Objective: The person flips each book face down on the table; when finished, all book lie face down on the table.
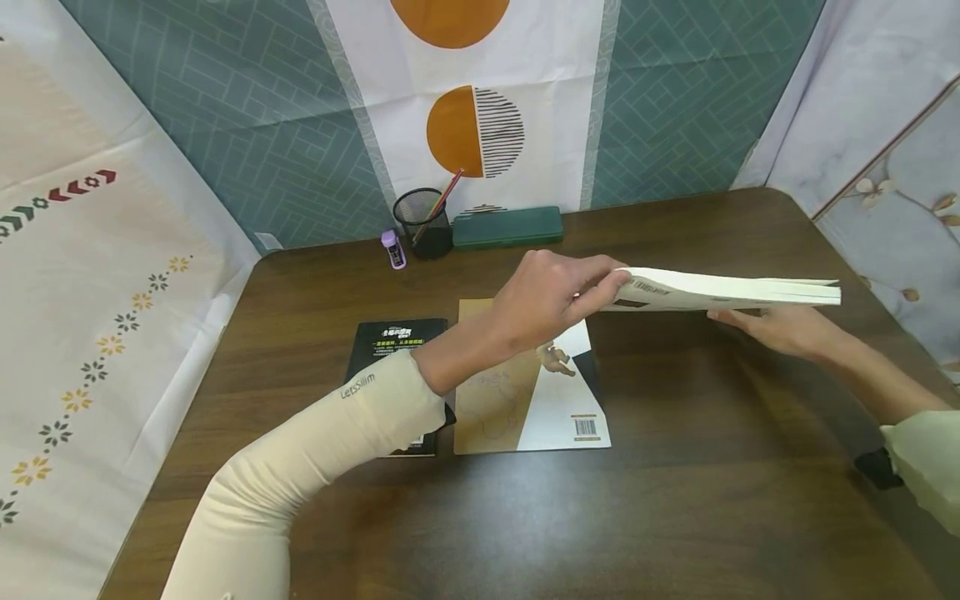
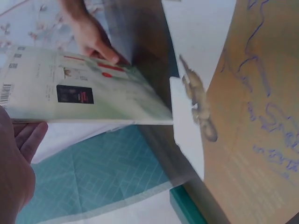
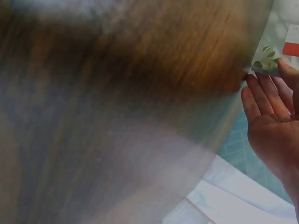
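A thick white paperback (image 1: 723, 291) hangs flat above the right half of the brown table (image 1: 675, 500). My left hand (image 1: 592, 292) grips its left end, fingers curled round the edge. My right hand (image 1: 750, 321) lies under the book with straight fingers touching its underside. The left wrist view looks up at the book's back cover (image 2: 84, 88), with a barcode, and shows the right hand (image 2: 96, 39) beneath the far side. In the blurred right wrist view the right hand's fingers (image 3: 266, 100) reach the book's corner (image 3: 273, 53).
Under my left forearm lie a black book (image 1: 397, 337) and a tan-and-white book (image 1: 532, 400), side by side. At the back edge stand a mesh pen cup (image 1: 422, 221), a purple stapler-like item (image 1: 392, 248) and a green case (image 1: 507, 227). Patterned cloths enclose the table.
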A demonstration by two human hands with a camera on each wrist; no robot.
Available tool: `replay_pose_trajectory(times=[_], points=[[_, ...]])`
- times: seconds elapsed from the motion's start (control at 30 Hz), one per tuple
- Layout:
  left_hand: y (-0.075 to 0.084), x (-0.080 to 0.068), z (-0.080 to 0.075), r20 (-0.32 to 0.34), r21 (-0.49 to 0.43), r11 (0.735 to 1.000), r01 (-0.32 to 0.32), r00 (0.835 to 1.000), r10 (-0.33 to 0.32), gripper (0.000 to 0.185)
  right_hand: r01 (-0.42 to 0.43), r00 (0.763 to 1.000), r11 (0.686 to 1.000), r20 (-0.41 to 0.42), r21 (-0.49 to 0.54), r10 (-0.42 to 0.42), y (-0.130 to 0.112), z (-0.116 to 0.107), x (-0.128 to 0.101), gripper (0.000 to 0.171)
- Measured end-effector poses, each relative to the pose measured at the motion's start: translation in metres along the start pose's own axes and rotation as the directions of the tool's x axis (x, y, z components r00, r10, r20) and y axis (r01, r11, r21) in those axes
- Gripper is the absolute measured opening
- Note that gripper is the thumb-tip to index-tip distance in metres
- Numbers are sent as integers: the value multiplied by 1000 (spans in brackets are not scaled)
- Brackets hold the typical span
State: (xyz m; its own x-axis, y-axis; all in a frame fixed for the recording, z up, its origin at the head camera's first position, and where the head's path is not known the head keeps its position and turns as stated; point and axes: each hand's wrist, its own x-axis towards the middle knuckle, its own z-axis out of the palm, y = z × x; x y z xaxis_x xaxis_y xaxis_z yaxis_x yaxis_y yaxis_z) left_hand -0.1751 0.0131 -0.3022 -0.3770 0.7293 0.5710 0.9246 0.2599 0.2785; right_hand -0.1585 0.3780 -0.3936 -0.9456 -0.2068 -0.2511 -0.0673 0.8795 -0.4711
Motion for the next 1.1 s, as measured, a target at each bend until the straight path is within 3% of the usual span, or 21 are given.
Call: replay_pose_trajectory(times=[0.03, 0.07, 0.13, 0.2, 0.27, 0.5, 0.7, 0.93, 1.1], points=[[-1, 1, -2, -11, 0, 1000, -6, 1000, 6, 22, -30, 999, 1000, 20, -7, 30, -1, -1, -1, 72], [-2, 2, -4, -21, 2, 1000, -9, 1000, 9, 22, -39, 998, 999, -60, -25, 37, -3, -1, -1, 68], [-4, 4, -8, -39, 15, 1000, -23, 999, 23, 21, 65, 988, 997, -144, 43, -58, -4, 2, 2, 50], [-7, 6, -12, -54, 30, 999, -39, 998, 40, 22, 168, 964, 984, -221, 65, -150, -3, 5, 5, 33], [-9, 9, -16, -69, 44, 997, -57, 996, 60, 22, 243, 935, 968, -283, 64, -216, -2, 8, 7, 33], [-16, 14, -26, -111, 83, 993, -82, 990, 91, 22, 191, 943, 964, -305, 183, -129, 1, 7, 5, 42], [-24, 17, -35, -81, 55, 995, -87, 992, 92, 21, 171, 942, 940, -328, 295, -68, 0, 2, 5, 39], [-28, 19, -42, -36, -72, 996, 48, 998, -51, 22, 139, 911, 906, -410, 400, 41, -5, -5, 4, 43], [-29, 15, -40, -57, -257, 958, 130, 987, -150, 20, 84, 889, 881, -434, 466, 145, -8, -11, 2, 44]])
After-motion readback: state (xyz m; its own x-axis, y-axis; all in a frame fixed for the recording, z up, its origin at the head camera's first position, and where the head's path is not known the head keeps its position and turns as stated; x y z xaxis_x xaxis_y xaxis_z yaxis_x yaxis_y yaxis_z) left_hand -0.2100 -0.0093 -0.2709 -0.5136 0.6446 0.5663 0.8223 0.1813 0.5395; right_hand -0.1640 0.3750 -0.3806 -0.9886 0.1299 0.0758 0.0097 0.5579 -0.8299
